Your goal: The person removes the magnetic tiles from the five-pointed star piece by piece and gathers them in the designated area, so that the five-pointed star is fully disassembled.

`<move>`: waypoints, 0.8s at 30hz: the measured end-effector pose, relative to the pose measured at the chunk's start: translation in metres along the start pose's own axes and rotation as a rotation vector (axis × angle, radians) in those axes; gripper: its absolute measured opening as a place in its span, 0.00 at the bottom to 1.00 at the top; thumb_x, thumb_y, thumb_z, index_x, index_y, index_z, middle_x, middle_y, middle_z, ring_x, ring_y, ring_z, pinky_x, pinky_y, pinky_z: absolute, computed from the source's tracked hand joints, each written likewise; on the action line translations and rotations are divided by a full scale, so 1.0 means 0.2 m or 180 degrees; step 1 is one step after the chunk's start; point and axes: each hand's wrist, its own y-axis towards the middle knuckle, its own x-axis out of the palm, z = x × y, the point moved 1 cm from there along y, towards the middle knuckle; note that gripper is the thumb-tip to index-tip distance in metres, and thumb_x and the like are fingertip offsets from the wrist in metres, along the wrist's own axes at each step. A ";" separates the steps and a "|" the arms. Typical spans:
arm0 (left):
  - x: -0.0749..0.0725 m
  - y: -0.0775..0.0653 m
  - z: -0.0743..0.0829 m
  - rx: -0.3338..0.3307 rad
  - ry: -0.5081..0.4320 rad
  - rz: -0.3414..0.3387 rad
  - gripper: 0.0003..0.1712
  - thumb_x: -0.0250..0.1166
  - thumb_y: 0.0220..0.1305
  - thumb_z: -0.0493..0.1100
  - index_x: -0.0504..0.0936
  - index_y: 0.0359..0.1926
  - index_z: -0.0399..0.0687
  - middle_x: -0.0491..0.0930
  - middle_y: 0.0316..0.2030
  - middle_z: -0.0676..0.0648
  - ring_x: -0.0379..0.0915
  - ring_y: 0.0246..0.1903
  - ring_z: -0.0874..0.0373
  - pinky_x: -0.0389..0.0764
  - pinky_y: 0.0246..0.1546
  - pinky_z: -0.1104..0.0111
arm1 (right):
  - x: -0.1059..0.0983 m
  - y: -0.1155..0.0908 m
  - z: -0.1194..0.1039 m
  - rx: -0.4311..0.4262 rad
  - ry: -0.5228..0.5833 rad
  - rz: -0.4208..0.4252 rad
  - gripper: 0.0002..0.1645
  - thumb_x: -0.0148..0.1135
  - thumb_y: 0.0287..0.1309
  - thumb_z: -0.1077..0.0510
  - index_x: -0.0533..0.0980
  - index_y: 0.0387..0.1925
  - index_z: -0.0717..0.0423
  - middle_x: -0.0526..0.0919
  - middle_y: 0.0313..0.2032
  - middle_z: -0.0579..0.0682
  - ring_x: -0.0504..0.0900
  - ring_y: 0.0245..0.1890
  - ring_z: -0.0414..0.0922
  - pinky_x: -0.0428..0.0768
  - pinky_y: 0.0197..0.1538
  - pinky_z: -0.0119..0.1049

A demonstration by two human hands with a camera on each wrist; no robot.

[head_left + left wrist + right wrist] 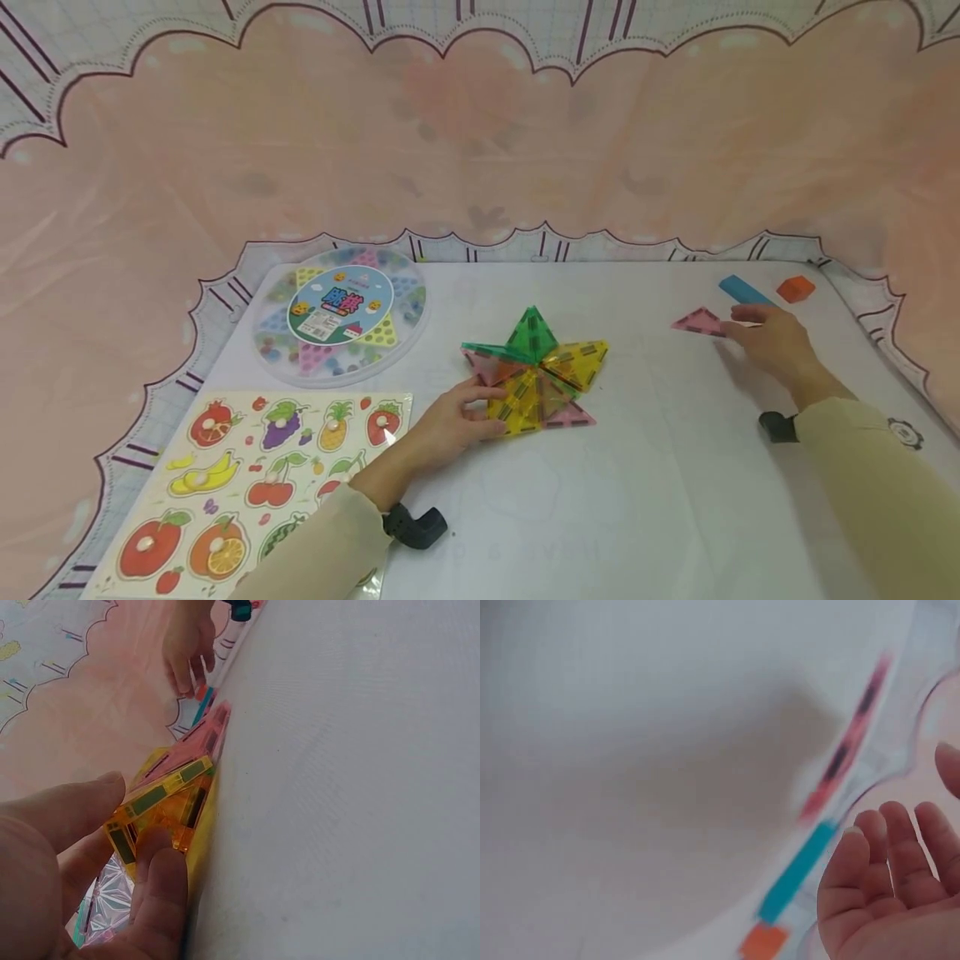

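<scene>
A star-like build of see-through magnetic tiles (534, 333), green, yellow and pink, stands on the white tabletop (645, 492). At its near left side my left hand (453, 425) pinches a yellow magnetic tile (154, 796) between thumb and fingers. That tile tilts up against its neighbours. Over on the right, my right hand (772, 343) hovers beside a lone pink triangular tile (699, 322). Its fingers look loosely bent and spread in the right wrist view, with nothing visible between them. Whether a fingertip touches the pink tile is hard to tell.
Behind the right hand lie a blue bar (742, 290) and an orange block (795, 288). A round clear game box (408, 333) sits at the back left. Nearer, a fruit peg puzzle (251, 433) lies under the left forearm. Patterned pink cloth (480, 150) surrounds the tabletop.
</scene>
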 end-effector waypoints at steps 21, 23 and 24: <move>0.00 -0.08 0.16 -0.0128 0.0029 -0.0013 0.24 0.63 0.56 0.42 0.73 0.55 0.48 0.48 0.67 0.48 0.66 0.51 0.51 0.73 0.44 0.67 | 0.47 -0.43 -0.34 -0.1901 0.0210 -0.1131 0.36 0.64 0.47 0.43 0.67 0.56 0.51 0.71 0.53 0.48 0.69 0.51 0.45 0.70 0.50 0.44; 0.00 -0.08 0.16 -0.0121 0.0027 -0.0020 0.24 0.63 0.56 0.43 0.73 0.55 0.48 0.48 0.67 0.48 0.65 0.51 0.51 0.73 0.44 0.67 | 0.50 -0.44 -0.36 -0.1850 0.0213 -0.1278 0.35 0.64 0.47 0.43 0.67 0.57 0.49 0.71 0.53 0.47 0.69 0.52 0.46 0.69 0.51 0.45; 0.00 -0.07 0.16 -0.0115 0.0021 -0.0027 0.24 0.63 0.56 0.43 0.73 0.55 0.48 0.48 0.67 0.49 0.65 0.51 0.51 0.72 0.45 0.66 | 0.51 -0.44 -0.37 -0.1810 0.0216 -0.1338 0.35 0.64 0.47 0.43 0.67 0.57 0.49 0.71 0.53 0.46 0.68 0.52 0.46 0.68 0.51 0.46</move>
